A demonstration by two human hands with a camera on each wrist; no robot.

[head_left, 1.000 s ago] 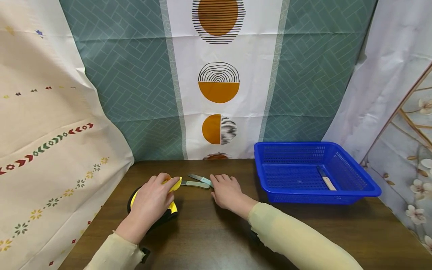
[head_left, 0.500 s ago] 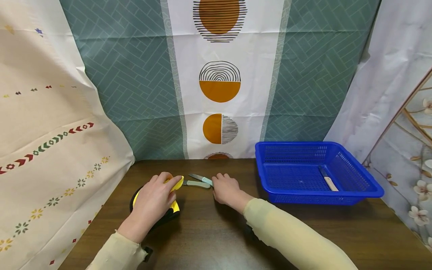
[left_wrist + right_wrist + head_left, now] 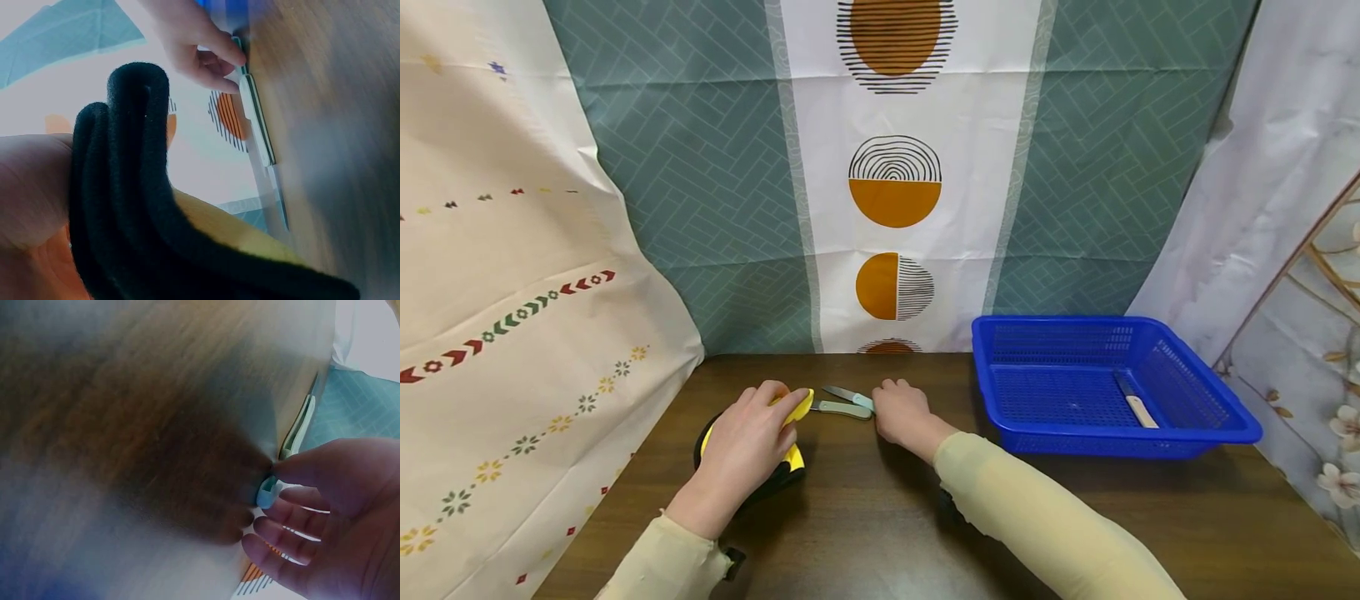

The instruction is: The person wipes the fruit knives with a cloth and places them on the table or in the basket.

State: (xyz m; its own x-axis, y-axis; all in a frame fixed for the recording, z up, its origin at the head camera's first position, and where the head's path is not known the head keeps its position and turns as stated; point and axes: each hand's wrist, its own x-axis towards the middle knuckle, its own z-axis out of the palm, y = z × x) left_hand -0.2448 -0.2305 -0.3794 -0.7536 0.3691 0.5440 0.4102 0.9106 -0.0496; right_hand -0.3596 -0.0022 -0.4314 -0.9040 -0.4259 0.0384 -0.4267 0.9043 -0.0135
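Observation:
My left hand [image 3: 747, 442] grips a folded yellow cloth piece with thick black edging [image 3: 794, 457] on the left of the table. Its stacked black folds [image 3: 140, 162] fill the left wrist view; its exact kind cannot be told. My right hand [image 3: 904, 414] pinches the handle end of a light blue knife [image 3: 861, 402] between thumb and fingers. That knife lies low at the tabletop, blade pointing left. Just in front of it rests a pale green-handled knife [image 3: 844, 409], its blade partly hidden behind the cloth and left hand.
A blue plastic basket [image 3: 1097, 443] stands at the back right, holding a knife with a cream handle [image 3: 1141, 412]. The brown wooden table [image 3: 865, 517] ends at a patterned curtain [image 3: 722, 275] behind. Another cloth [image 3: 550, 333] hangs along the left side.
My right hand's fingers have drawn in around the light blue knife's handle end, from lying flatter over it. The left hand keeps its grip; the whole view has shifted slightly.

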